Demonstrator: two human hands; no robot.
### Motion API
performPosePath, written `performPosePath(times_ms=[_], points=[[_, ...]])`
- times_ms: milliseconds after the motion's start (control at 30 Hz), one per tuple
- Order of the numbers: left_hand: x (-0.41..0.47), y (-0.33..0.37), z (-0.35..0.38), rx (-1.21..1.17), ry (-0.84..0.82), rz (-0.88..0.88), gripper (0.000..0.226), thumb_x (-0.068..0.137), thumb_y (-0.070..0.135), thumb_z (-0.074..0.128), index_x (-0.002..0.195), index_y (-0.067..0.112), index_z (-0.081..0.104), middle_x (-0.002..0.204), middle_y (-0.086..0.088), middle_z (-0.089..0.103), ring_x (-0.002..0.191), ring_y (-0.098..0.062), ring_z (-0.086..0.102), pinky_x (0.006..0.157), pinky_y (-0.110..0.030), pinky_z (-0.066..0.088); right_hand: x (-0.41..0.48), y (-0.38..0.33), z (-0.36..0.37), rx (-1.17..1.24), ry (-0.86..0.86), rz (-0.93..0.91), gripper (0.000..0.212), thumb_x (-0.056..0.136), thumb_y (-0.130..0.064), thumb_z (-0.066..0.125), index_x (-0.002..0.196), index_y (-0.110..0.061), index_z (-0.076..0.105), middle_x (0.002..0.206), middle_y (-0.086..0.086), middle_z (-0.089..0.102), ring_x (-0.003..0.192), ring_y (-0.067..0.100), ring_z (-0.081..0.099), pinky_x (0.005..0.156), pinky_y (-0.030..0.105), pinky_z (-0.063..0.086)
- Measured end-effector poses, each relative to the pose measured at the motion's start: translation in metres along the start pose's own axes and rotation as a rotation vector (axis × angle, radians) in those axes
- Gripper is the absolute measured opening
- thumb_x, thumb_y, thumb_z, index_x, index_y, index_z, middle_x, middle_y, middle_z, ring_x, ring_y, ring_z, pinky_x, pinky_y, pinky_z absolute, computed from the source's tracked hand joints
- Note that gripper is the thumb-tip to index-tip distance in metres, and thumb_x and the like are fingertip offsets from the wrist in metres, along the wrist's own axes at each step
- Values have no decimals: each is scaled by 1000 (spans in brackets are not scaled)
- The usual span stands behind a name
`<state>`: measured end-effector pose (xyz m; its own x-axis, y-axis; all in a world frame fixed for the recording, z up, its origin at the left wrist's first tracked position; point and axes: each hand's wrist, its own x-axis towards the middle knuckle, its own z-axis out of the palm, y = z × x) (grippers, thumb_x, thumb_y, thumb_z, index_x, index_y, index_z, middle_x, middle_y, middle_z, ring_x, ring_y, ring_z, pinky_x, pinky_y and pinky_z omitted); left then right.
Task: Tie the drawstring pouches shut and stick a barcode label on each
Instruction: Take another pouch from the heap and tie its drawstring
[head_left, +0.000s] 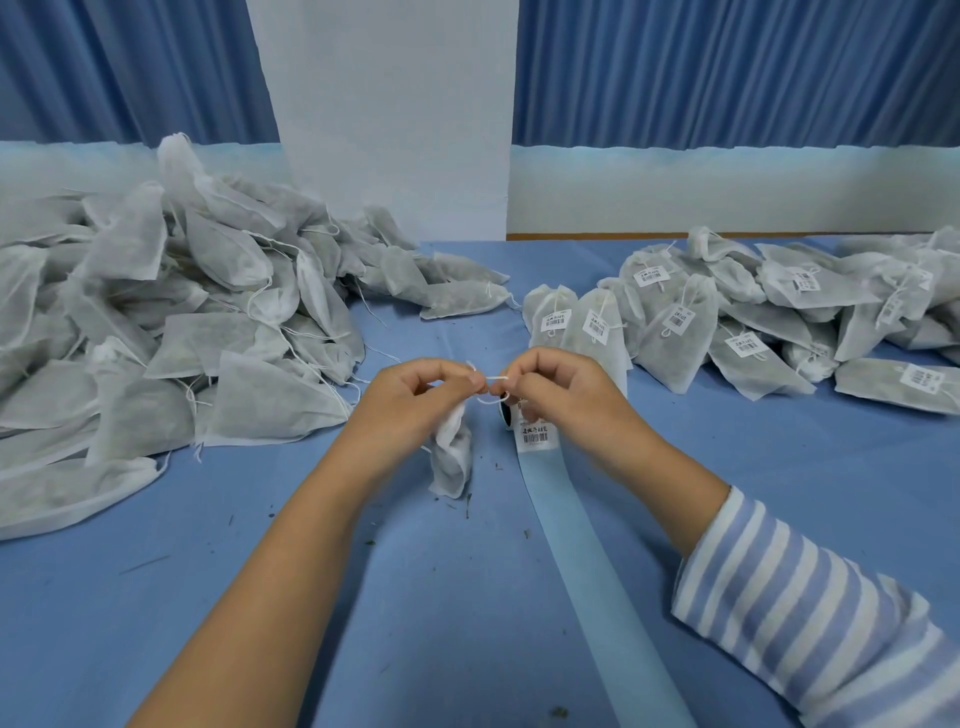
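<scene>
Left hand (415, 402) and right hand (563, 397) meet, fingertips pinching.

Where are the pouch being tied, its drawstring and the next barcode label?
pouch (451, 460): head view, middle of its body.
drawstring (493, 378): head view, its taut middle stretch.
barcode label (535, 435): head view, printed face.

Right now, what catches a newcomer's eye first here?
At centre the left hand grips one pouch while the right hand pinches its string. An unlabelled heap fills the left; labelled pouches lie right, and a label strip runs down the middle.
</scene>
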<state>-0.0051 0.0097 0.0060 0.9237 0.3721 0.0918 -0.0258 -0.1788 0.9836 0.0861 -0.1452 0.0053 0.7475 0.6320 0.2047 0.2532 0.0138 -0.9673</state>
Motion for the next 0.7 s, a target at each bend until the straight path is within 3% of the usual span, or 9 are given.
performPosePath(times_ms=[67,167,267,400,467,600,700], points=[[0,-1,0,24,-11,-1,15,88,28,70,75,29,78,88,15,75,78,0,61,69,-18,44,0,0,2,102,-20,37,29,92,-3,58,69,-20,65,81,1,72,70,10,56,59,19,43],[1,-2,0,65,-14,-11,16,85,31,73,78,18,77,68,13,67,62,-5,54,57,-14,41,2,1,3,289,-37,102,28,91,3,54,73,-16,63,75,4,69,60,10,51,53,19,40],[0,-1,0,83,-13,-5,16,84,30,75,72,19,76,61,8,56,54,-4,47,50,-9,37,3,1,-2,427,-70,157,21,91,6,50,86,-13,59,68,2,61,59,13,44,49,19,36],[-1,0,-3,164,-72,15,17,84,33,74,69,26,76,68,7,64,61,-6,50,57,-14,38,0,3,-5,-57,-102,-48,31,89,6,58,97,-21,71,74,8,53,63,14,43,57,21,40],[-1,0,-5,197,-93,24,17,84,35,74,70,25,75,67,14,66,62,-3,53,63,-18,39,-1,4,-3,-229,-90,-137,26,88,1,62,94,-21,74,77,13,60,65,15,46,62,22,43],[0,0,-6,279,-116,34,19,86,37,73,67,33,74,56,16,55,60,-7,44,58,-22,34,-1,6,-6,-267,-95,-131,12,89,-9,68,84,-19,75,64,-6,59,61,8,47,60,19,41],[0,-1,-8,293,-128,45,18,85,38,73,69,31,74,59,8,51,60,-11,41,56,-23,31,0,7,-7,-271,-160,-76,9,91,-12,66,86,-13,73,65,-3,56,61,12,45,58,21,39]])
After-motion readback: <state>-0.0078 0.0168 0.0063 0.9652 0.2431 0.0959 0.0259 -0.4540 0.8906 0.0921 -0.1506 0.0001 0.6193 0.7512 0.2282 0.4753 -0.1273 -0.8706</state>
